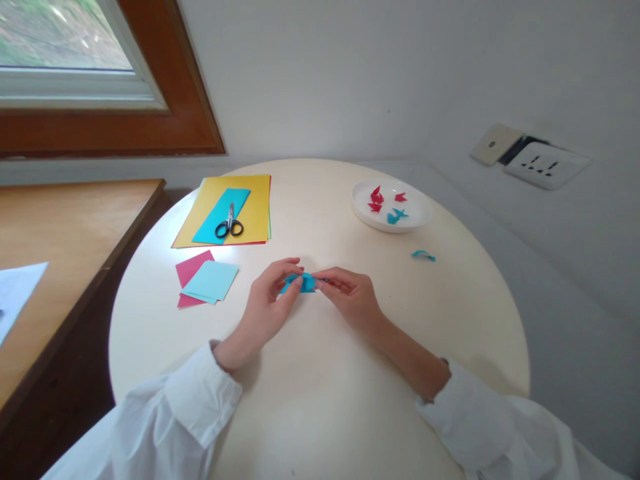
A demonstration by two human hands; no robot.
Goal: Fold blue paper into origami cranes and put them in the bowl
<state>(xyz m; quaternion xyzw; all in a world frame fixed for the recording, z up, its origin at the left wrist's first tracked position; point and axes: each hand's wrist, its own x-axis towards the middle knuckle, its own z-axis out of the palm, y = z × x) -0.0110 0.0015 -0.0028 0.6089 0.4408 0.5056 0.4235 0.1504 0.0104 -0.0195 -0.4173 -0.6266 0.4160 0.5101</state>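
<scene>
A small piece of folded blue paper (308, 284) is held between my two hands over the middle of the round table. My left hand (270, 293) pinches its left part, the thumb lying across the near face and the fingers behind. At the right end, my right hand (350, 293) grips it between thumb and fingertips. Part of the paper is hidden by the fingers, so its full folded shape does not show.
Left on the round table (320, 400) lie square papers (210, 280) and coloured sheets (255, 207) with a blue strip (213, 220) and black-handled scissors (231, 223). A white plate (365, 222) holds several red and blue folded papers; a blue scrap (424, 255) lies nearby.
</scene>
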